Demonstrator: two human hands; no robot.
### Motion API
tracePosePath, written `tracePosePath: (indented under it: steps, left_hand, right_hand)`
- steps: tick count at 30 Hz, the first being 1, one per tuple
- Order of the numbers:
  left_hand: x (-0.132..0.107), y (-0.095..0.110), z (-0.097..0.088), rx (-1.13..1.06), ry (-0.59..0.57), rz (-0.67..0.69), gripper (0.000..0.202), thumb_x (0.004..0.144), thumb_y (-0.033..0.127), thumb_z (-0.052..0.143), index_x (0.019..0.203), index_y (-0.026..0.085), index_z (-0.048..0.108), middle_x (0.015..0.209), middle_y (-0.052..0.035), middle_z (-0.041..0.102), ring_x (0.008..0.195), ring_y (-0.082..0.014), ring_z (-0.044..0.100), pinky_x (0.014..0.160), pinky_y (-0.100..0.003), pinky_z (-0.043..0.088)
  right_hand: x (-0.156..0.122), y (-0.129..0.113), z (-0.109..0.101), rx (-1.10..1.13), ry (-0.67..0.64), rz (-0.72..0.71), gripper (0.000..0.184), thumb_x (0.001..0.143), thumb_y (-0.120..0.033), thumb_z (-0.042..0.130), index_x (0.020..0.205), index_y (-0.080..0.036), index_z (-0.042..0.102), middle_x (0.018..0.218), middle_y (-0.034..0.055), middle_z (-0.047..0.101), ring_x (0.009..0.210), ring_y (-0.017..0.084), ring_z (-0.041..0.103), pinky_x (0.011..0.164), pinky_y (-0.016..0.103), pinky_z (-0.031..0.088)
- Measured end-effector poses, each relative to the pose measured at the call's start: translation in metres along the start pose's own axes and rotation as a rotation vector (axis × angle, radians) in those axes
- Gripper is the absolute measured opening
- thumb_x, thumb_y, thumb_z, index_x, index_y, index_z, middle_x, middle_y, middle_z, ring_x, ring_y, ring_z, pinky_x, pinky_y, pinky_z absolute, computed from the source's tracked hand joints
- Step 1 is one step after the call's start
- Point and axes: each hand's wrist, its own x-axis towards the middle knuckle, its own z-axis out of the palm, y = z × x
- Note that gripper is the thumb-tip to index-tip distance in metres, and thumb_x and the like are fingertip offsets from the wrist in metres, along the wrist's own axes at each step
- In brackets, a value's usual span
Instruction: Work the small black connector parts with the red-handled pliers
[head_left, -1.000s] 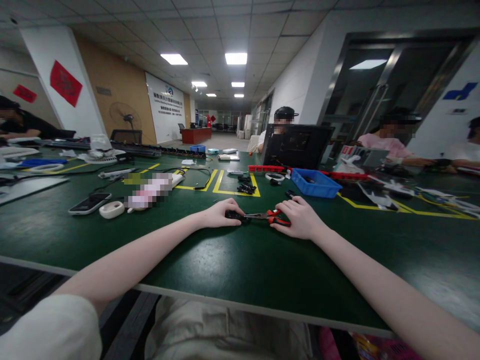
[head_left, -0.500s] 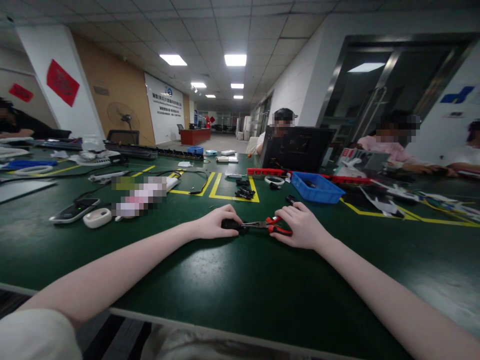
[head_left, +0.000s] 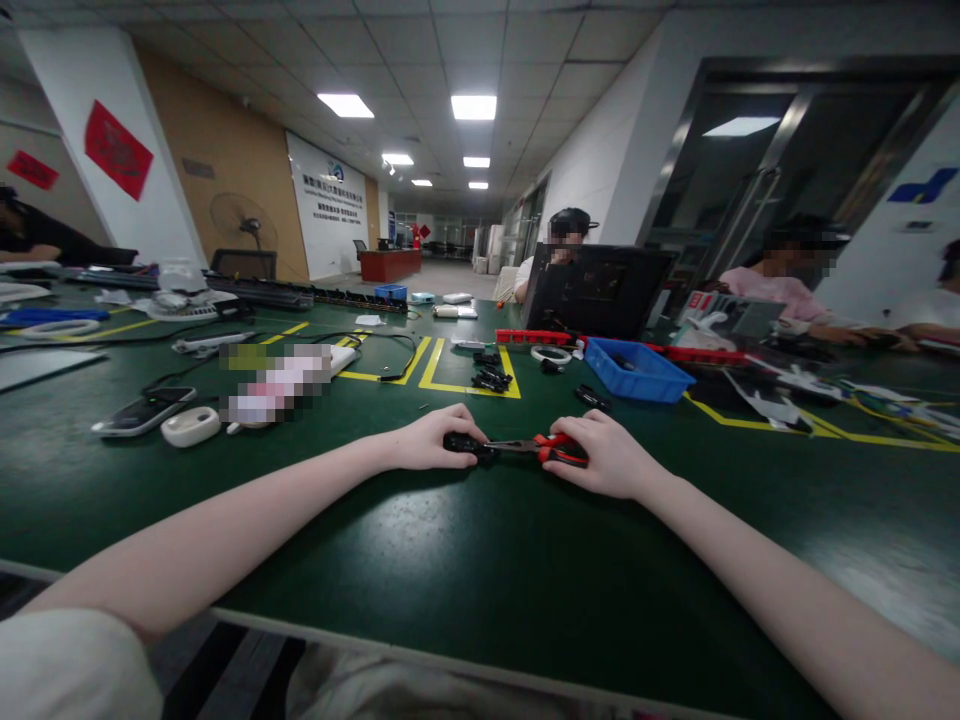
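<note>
Clearly, in the head view, both my hands are busy over the near stretch of the table [head_left: 465, 580], with twelve o'clock straight ahead of me. My left hand [head_left: 426, 440] is closed on a black part [head_left: 460, 442], thumb on the near side and fingers on the far side, so its free end points to three o'clock. My right hand [head_left: 611, 455] is wrapped around the red-and-black handles of the pliers [head_left: 538, 447], whose slim nose points to nine o'clock and meets that end. I cannot tell how much the tips bite, or on what.

To do this well, I judge the left grip should be firm and low, braced against the table, with my fingertips back from the nose. The pliers want to lie in line with the part; squeezing gently and pulling straight toward three o'clock would twist it least, and too hard a pinch could crack or mar it.

Beyond the nose, at twelve, lies a cluster of black pieces [head_left: 491, 379]; from my right hand, another piece [head_left: 592, 397] sits near eleven and the blue tray [head_left: 652, 387] at one.
</note>
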Motion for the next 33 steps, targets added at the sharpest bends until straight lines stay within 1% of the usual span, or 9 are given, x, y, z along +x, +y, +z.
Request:
tracePosePath:
  steps: [4, 7, 10, 14, 19, 21, 25, 30, 33]
  left_hand:
    - [0.0, 0.0, 0.0, 0.002, 0.016, 0.001, 0.032, 0.083, 0.033, 0.071, 0.112, 0.02, 0.07, 0.104, -0.0058, 0.052, 0.098, -0.0204, 0.057, 0.093, -0.035, 0.047]
    - [0.0, -0.001, 0.0, 0.01, 0.037, 0.029, 0.031, 0.082, 0.032, 0.072, 0.111, 0.02, 0.071, 0.102, -0.0056, 0.053, 0.098, -0.0206, 0.057, 0.094, -0.035, 0.047]
    - [0.001, -0.005, 0.001, 0.032, 0.046, 0.04, 0.031, 0.082, 0.031, 0.073, 0.11, 0.019, 0.07, 0.104, -0.006, 0.053, 0.098, -0.0203, 0.057, 0.095, -0.035, 0.047]
    - [0.002, -0.008, 0.001, 0.066, 0.046, 0.061, 0.03, 0.083, 0.031, 0.072, 0.111, 0.019, 0.07, 0.104, -0.006, 0.053, 0.099, -0.02, 0.057, 0.096, -0.034, 0.046]
    - [0.0, -0.006, -0.002, 0.1, 0.039, 0.112, 0.03, 0.086, 0.03, 0.07, 0.113, 0.017, 0.068, 0.105, -0.0069, 0.053, 0.098, -0.0197, 0.057, 0.096, -0.033, 0.046]
    - [0.0, -0.005, -0.003, 0.117, 0.036, 0.142, 0.03, 0.087, 0.03, 0.068, 0.114, 0.016, 0.068, 0.104, -0.0072, 0.052, 0.098, -0.02, 0.056, 0.095, -0.033, 0.046]
    - [-0.002, -0.004, -0.004, 0.15, 0.022, 0.152, 0.03, 0.088, 0.029, 0.067, 0.115, 0.017, 0.067, 0.105, -0.0077, 0.052, 0.1, -0.0205, 0.056, 0.096, -0.034, 0.046]
    - [-0.003, -0.001, -0.004, 0.16, 0.004, 0.148, 0.029, 0.09, 0.028, 0.064, 0.117, 0.019, 0.065, 0.111, -0.008, 0.054, 0.105, -0.0209, 0.057, 0.099, -0.034, 0.046]
    - [-0.003, 0.0, -0.003, 0.162, 0.003, 0.151, 0.028, 0.09, 0.028, 0.064, 0.117, 0.018, 0.065, 0.111, -0.008, 0.055, 0.105, -0.0208, 0.058, 0.098, -0.034, 0.046]
  right_hand:
    - [-0.001, 0.0, 0.0, -0.168, 0.116, -0.099, 0.042, 0.086, -0.055, 0.057, 0.102, -0.016, 0.063, 0.093, 0.0116, 0.071, 0.079, 0.025, 0.064, 0.082, 0.042, 0.041]
    - [0.0, 0.003, 0.001, -0.264, 0.197, -0.157, 0.046, 0.087, -0.055, 0.057, 0.105, -0.013, 0.064, 0.096, 0.0142, 0.071, 0.086, 0.028, 0.065, 0.086, 0.044, 0.042]
    - [0.001, 0.007, 0.004, -0.283, 0.235, -0.175, 0.048, 0.087, -0.057, 0.057, 0.107, -0.014, 0.064, 0.097, 0.0136, 0.071, 0.086, 0.028, 0.066, 0.087, 0.044, 0.042]
    - [0.002, 0.012, 0.007, -0.301, 0.272, -0.206, 0.053, 0.087, -0.057, 0.056, 0.114, -0.012, 0.063, 0.1, 0.0142, 0.071, 0.088, 0.028, 0.066, 0.089, 0.045, 0.042]
    - [0.004, 0.018, 0.013, -0.277, 0.27, -0.2, 0.053, 0.086, -0.06, 0.055, 0.114, -0.016, 0.065, 0.103, 0.0134, 0.071, 0.091, 0.03, 0.065, 0.092, 0.047, 0.042]
    - [0.005, 0.02, 0.016, -0.271, 0.269, -0.196, 0.055, 0.085, -0.061, 0.055, 0.113, -0.016, 0.066, 0.102, 0.0145, 0.071, 0.092, 0.032, 0.064, 0.093, 0.049, 0.042]
    - [0.007, 0.023, 0.017, -0.26, 0.269, -0.202, 0.057, 0.083, -0.064, 0.057, 0.116, -0.017, 0.065, 0.103, 0.0139, 0.071, 0.094, 0.032, 0.063, 0.096, 0.05, 0.041]
    - [0.007, 0.022, 0.016, -0.232, 0.256, -0.199, 0.054, 0.083, -0.06, 0.059, 0.118, -0.019, 0.064, 0.105, 0.0127, 0.071, 0.098, 0.032, 0.064, 0.103, 0.053, 0.035]
    - [0.006, 0.019, 0.015, -0.23, 0.241, -0.189, 0.051, 0.085, -0.058, 0.058, 0.115, -0.019, 0.065, 0.104, 0.0126, 0.071, 0.1, 0.031, 0.064, 0.104, 0.053, 0.035]
